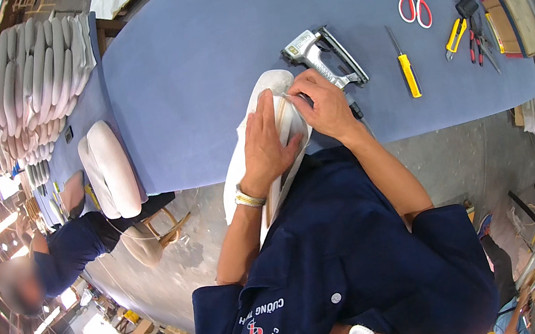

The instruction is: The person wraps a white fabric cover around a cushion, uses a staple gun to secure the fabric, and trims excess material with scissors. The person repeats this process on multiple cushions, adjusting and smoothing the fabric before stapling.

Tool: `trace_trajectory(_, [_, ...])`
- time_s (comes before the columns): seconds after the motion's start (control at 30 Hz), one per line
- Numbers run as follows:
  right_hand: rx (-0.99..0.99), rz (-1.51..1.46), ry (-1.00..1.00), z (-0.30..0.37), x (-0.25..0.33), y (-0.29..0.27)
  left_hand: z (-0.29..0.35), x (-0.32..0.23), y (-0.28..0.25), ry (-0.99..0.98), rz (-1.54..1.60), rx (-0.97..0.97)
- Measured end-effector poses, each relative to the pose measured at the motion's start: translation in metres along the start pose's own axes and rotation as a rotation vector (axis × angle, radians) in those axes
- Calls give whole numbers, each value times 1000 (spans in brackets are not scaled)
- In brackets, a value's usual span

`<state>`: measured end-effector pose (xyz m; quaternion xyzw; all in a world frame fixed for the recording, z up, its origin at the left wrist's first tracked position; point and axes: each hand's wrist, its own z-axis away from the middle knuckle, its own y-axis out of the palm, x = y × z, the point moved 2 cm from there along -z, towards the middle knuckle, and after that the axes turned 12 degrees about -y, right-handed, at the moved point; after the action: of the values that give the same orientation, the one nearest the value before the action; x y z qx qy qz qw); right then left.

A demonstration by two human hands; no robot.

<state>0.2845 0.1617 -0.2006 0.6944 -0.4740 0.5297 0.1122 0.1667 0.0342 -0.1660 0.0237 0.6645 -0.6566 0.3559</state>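
On my feed, a broad blue-grey table (200, 74) filled the far side, its near edge bowed by the lens, with a worn grey concrete floor (202, 237) below. Grey and white pads (36, 76) stood stacked at the far left, and a co-worker (75, 255) was at the near left. Right of centre I saw a silver staple gun (321, 60), then a yellow-handled screwdriver (407, 72) and red-handled scissors (415, 1) farther right.

The long pale padded piece (283, 120) was in front of the wearer, overlapping the table's near edge. Its rounded end pointed far and slightly right; its long axis ran back near and left, past the edge. I couldn't tell whether its underside touched the table.

The left hand (264, 143) lay spread on top, fingers pointing far, thumb out to the right. The right hand (327, 107) had thumb and fingertips pinched on the piece's right side, near the rounded end.
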Motion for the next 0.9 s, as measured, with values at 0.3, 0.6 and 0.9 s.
trace_trajectory(0.3, [36, 69, 25, 28, -2, -14, 10, -3, 17, -180, -9, -14])
trace_trajectory(0.6, [52, 106, 328, 27, -24, -39, 15, -16, 28, -208, -94, 20])
trace_trajectory(0.9, [372, 594, 123, 22, -122, 1, -21, -15, 18, -146, -70, 188])
